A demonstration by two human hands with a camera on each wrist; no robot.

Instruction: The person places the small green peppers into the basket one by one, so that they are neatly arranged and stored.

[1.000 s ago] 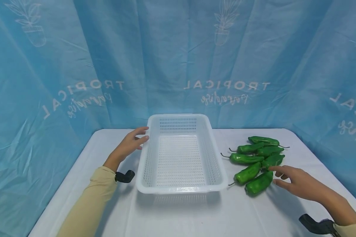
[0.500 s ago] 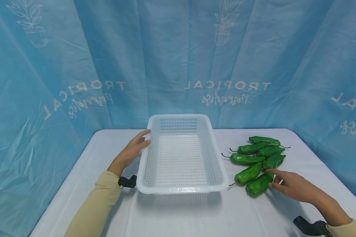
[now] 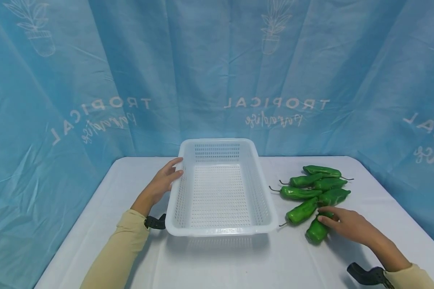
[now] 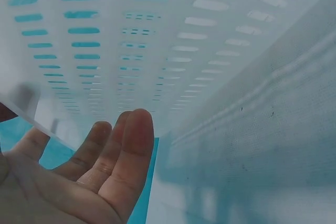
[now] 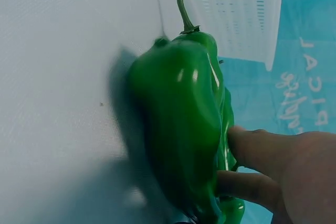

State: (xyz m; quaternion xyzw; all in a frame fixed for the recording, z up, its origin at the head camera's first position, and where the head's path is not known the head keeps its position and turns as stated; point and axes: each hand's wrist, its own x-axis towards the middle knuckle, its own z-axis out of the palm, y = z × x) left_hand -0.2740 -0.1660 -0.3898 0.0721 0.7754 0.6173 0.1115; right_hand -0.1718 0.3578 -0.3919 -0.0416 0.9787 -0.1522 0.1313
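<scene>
Several green peppers [image 3: 300,193] lie in a loose cluster on the right of the table. My right hand [image 3: 351,226] pinches the nearest pepper [image 3: 315,233] near its upper end, thumb and fingers bent onto it. In the right wrist view, that glossy pepper [image 5: 178,114] fills the middle, and fingers [image 5: 254,148] reach in from the right. On the left rim of a white perforated plastic basket [image 3: 220,231], my left hand [image 3: 161,184] grips with thumb and index finger over the edge. The left wrist view shows the other fingers [image 4: 131,156] outside the basket's slotted wall.
A white cloth covers the table [image 3: 217,265]. Behind and at both sides hangs a blue curtain [image 3: 209,72] with pale lettering. A dark wrist mount [image 3: 369,276] sticks out beside the right sleeve, and another [image 3: 155,222] sits close to the basket's left side.
My right hand has moved left onto the nearest pepper, which has turned and shifted slightly toward me. My left hand has moved right and closed onto the basket's rim. The basket stays put.
</scene>
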